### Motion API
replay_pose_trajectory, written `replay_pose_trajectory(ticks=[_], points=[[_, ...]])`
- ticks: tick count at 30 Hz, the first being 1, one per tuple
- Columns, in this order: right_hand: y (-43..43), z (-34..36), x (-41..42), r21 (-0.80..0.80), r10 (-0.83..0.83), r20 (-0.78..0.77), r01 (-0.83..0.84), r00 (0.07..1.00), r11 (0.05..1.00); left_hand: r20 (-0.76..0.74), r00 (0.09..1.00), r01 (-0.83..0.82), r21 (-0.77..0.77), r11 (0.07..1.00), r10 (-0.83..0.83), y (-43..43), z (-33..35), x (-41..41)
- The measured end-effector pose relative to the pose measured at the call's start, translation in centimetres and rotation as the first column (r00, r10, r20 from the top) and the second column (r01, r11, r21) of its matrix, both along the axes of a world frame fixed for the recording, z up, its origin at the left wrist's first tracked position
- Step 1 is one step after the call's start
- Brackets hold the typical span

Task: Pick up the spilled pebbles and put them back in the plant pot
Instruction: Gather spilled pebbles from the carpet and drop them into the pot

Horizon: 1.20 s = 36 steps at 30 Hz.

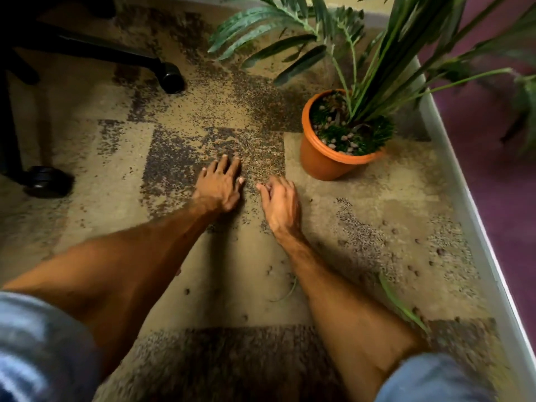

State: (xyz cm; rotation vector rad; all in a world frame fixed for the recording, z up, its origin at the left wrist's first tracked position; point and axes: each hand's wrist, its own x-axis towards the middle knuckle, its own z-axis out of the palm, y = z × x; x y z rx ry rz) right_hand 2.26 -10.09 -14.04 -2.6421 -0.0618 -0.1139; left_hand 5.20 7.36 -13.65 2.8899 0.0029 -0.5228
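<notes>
An orange plant pot point(316, 158) stands upright on the carpet, holding a green leafy plant point(377, 53) and pale pebbles point(345, 138) on its soil. Small brown pebbles point(441, 251) lie scattered on the carpet to the right of my right forearm, and a few more point(187, 291) lie between my arms. My left hand point(220, 184) rests palm down on the carpet, fingers spread, left of the pot. My right hand point(280, 203) sits beside it with fingers curled inward; whether it holds pebbles is hidden.
An office chair's black base with castors point(172, 78) point(48, 181) stands at the left. A white skirting board point(464, 181) and a purple wall run along the right. A fallen green leaf point(401, 306) lies by my right forearm.
</notes>
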Motion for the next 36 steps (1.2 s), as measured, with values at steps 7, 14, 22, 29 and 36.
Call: replay_pose_trajectory(ticks=[7, 14, 22, 29, 36], points=[[-2.8, -0.1, -10.0, -0.034, -0.068, 0.026, 0.069, 0.997, 0.997, 0.054, 0.998, -0.020, 0.039, 0.999, 0.018, 1.7, -1.1, -13.2], [-3.5, 1.1, -15.5, -0.092, 0.142, -0.176, -0.160, 0.974, 0.983, -0.046, 0.999, 0.030, 0.002, 1.000, -0.030, 3.0, -0.1, -19.6], [-1.9, 1.2, -16.5, -0.024, 0.270, -0.387, -0.303, 0.882, 0.953, 0.048, 0.999, 0.010, 0.032, 0.999, -0.012, 2.1, 1.4, -23.2], [1.1, 3.7, -13.2, 0.459, 0.021, -0.480, 0.231, 0.877, 0.858, 0.122, 0.958, -0.267, 0.043, 0.963, 0.260, 4.0, 1.3, -25.4], [5.2, 2.3, -10.6, 0.592, -0.056, -0.486, 0.375, 0.872, 0.713, 0.124, 0.930, -0.328, -0.138, 0.935, 0.345, 4.9, 0.6, -25.8]])
